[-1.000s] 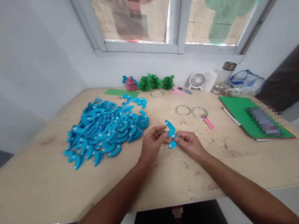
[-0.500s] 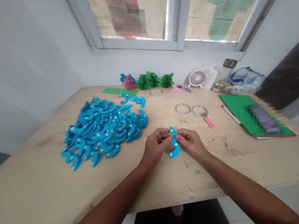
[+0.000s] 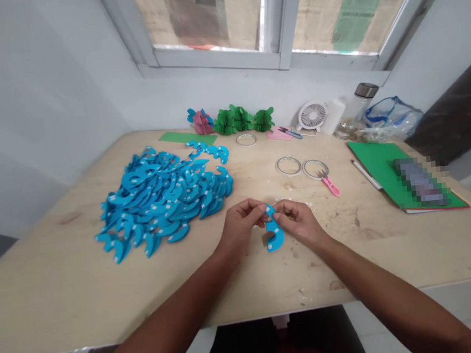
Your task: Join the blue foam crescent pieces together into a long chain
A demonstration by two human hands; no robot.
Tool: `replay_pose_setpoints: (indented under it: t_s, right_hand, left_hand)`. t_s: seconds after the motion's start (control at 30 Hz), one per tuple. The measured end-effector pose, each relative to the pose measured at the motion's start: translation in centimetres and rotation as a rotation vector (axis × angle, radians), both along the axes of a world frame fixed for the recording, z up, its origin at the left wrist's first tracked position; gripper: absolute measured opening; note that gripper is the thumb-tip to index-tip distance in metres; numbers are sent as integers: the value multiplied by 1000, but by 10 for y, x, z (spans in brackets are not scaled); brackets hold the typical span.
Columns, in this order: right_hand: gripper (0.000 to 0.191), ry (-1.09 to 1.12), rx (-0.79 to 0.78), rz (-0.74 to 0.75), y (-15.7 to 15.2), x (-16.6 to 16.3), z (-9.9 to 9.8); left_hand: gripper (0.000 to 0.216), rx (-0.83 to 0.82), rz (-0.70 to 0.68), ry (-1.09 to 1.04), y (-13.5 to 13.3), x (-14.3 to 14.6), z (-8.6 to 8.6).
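Between my two hands hangs a curved blue paper piece [image 3: 275, 239] with small white squares on it. My left hand [image 3: 242, 223] pinches its upper end between thumb and fingers. The thumb and fingertips of my right hand [image 3: 298, 219] grip the same piece at its upper right edge. Its lower curl hangs free, nearest to me. To the left of my hands lies a large heap of similar blue paper pieces [image 3: 166, 194], many with white squares. A few more blue pieces [image 3: 212, 150] lie just behind the heap.
Rolls of narrow tape [image 3: 287, 158] and pink-handled thread snips [image 3: 330, 185] lie beyond my right hand. Green folders [image 3: 378, 168] and a pen [image 3: 366, 175] are at the right. Along the back stand green paper ornaments [image 3: 240, 119], a small fan [image 3: 313, 116] and a bottle [image 3: 357, 106].
My left thumb and fingers have shifted up to the top end of the blue paper piece. The right hand keeps its pinch. The view has tilted slightly.
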State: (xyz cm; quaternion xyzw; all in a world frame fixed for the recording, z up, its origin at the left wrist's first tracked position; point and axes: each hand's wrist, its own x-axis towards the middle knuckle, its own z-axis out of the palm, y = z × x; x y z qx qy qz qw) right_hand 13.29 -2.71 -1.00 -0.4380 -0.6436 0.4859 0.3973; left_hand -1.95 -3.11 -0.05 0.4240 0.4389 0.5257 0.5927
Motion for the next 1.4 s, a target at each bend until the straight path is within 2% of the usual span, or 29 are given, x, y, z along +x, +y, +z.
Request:
replay_pose_setpoints:
  t_s: [0.2, 0.27, 0.37, 0.47, 0.53, 0.6, 0.8, 1.0, 1.4]
  right_hand:
    - [15, 12, 8, 9, 0, 0, -1]
    - [14, 9, 10, -12, 1, -1, -2]
    - [15, 4, 7, -67, 2, -1, -4]
    - [17, -6, 11, -96, 3, -2, -5]
    - [17, -33, 32, -102, 2, -1, -6]
    - [16, -77, 64, -109, 2, -1, -6]
    - [15, -194, 165, -101, -1, 0, -5]
    - [17, -272, 250, -102, -2, 0, -4]
    - [16, -244, 241, -96, -3, 0, -4]
  left_hand:
    - [14, 68, -32, 116, -2, 1, 0]
    - [11, 138, 19, 196, -2, 1, -2]
    - [8, 392, 177, 432, -3, 0, -4]
    - [3, 714, 254, 716, -4, -1, -6]
    - [5, 846, 269, 832, -4, -2, -7]
    - [6, 904, 271, 895, -3, -2, -10]
    - [11, 929, 234, 963, -1, -4, -15]
    - [15, 837, 178, 999, -2, -5, -14]
    - [12, 647, 158, 854, -4, -4, -8]
